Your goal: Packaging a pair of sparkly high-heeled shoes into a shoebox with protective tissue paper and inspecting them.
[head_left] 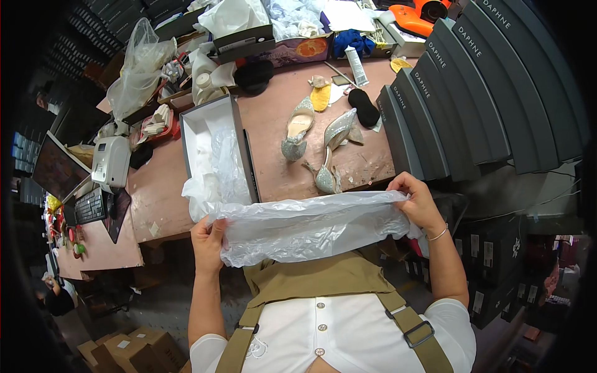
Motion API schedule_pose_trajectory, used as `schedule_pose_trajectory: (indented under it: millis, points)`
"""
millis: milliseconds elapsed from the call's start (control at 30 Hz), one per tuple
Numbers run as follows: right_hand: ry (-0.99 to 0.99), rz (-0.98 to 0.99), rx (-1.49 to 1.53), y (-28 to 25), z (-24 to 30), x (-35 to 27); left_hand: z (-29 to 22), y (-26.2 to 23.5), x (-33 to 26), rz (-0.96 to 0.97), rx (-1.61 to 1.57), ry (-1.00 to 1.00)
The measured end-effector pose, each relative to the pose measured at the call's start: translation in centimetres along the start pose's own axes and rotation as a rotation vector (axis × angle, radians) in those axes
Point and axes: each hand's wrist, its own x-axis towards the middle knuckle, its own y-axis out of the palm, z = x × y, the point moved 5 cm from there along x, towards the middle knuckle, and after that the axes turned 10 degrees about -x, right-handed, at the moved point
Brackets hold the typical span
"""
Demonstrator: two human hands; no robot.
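A clear, crinkled plastic sheet or bag [311, 231] is stretched between my hands in front of my apron. My left hand [208, 241] pinches its left end, and my right hand [415, 202] grips its upper right corner. Just beyond my left hand, a lidless grey shoebox [239, 140] has a white inside, with crumpled clear film [227, 161] in it. Two glittery silver pointed heeled shoes lie on the pink table: one shoe [299, 127] shows its insole, the other shoe [339, 132] rests on its side.
Tall grey shoeboxes [448, 105] are stacked upright at the right. A black oval pad [363, 107], a white tube [356, 66] and a yellow pad [320, 97] lie beyond the shoes. At the left are a white label printer [111, 161], a keyboard [90, 206] and a monitor [59, 165].
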Motion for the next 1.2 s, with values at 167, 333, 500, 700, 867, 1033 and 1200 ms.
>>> schedule_pose_trajectory:
  millis: [167, 333, 500, 700, 867, 1033, 1200]
  points:
    - [-0.051, -0.091, 0.024, -1.0, -0.4, -0.5, 0.1, 1.1, -0.3, 0.306, 0.231, -0.14]
    - [-0.206, -0.135, -0.172, -1.3, 0.3, -2.0, -0.3, 0.7, 1.2, 0.405, 0.353, -0.01]
    - [-0.306, -0.086, -0.712, -0.9, -1.6, -4.5, -0.7, 0.5, 2.9, 0.417, 0.417, -0.085]
    - [-0.115, 0.512, -0.388, 0.3, -1.2, -4.2, -1.8, 3.9, 3.2, 0.632, 0.539, 0.115]
    - [-0.3, 0.549, -0.256, 1.3, 2.2, 0.2, -4.6, 5.8, 3.4, 0.731, 0.391, 0.093]
    - [-0.083, 0.677, -0.166, 5.7, -7.9, -1.5, -6.4, 4.4, 4.5, 0.627, 0.436, 0.113]
    - [0.164, 0.357, 0.135, 11.1, -15.9, -6.9, -7.0, 3.5, 5.2, 0.486, 0.555, 0.186]
